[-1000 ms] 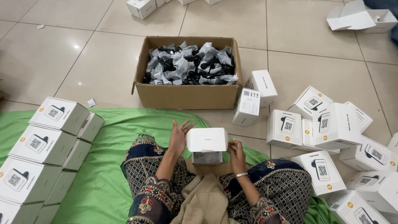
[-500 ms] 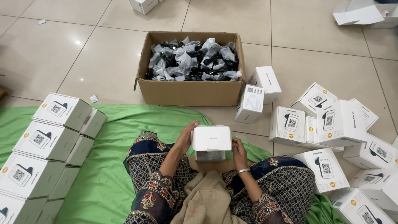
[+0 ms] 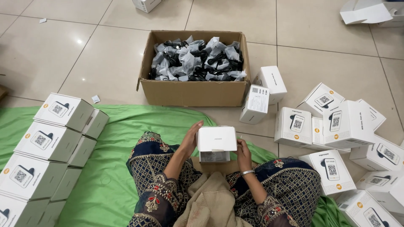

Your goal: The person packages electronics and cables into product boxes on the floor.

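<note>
I sit cross-legged on a green cloth and hold a small white box over my lap. My left hand presses flat against the box's left side. My right hand grips its lower right corner. The box's white lid sits over a grey lower part that shows beneath it.
An open cardboard carton of bagged black cables stands ahead on the tiled floor. Stacked white printed boxes rise at my left. Several loose white boxes lie scattered at my right, more at the top edge.
My left hand, open and apart from the box a second ago, has closed in flat onto its left side. The view has shifted slightly.
</note>
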